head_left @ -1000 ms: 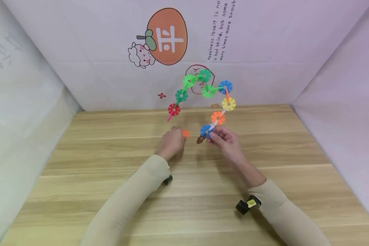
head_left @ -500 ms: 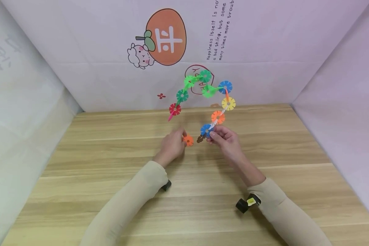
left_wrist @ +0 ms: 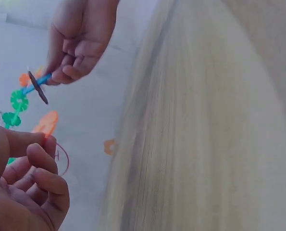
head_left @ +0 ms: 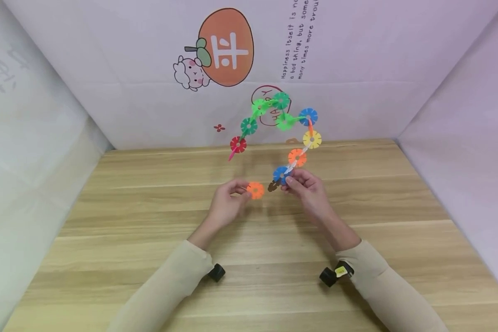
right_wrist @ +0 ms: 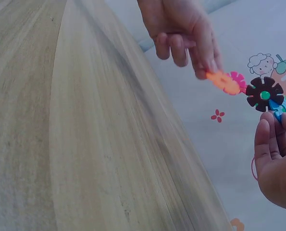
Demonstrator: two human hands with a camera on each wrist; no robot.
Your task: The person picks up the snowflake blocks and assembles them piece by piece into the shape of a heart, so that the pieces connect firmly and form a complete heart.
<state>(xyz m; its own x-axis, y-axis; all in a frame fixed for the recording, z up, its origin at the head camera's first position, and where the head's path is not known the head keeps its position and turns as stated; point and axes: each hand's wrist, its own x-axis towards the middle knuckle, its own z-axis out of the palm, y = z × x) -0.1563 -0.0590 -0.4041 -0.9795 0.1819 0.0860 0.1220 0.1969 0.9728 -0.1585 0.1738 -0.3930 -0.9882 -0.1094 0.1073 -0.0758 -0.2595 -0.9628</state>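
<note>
My left hand [head_left: 227, 203] pinches a single orange notched disc [head_left: 255, 190] between thumb and fingertips. With thumb and fingers my right hand [head_left: 309, 191] grips the blue disc [head_left: 280, 174] near one end of a chain of interlocked snowflake discs. A dark brown disc [right_wrist: 265, 94] is slotted into that blue one and forms the chain's end, a small gap away from the orange disc. The chain arcs up and over through orange, white, yellow [head_left: 312, 139], blue and green discs to a red disc [head_left: 238, 144] and a pink one [head_left: 232, 154] at its other end.
Beneath both hands lies a wood-grain table [head_left: 257, 286]. A white printed backdrop [head_left: 348, 55] stands behind it, with white side walls at left and right. Each wrist carries a small black camera [head_left: 328, 276].
The left hand has turned and drawn slightly back, so its orange disc, mostly covered before, now shows its full face towards the brown disc. The right hand and chain have barely moved.
</note>
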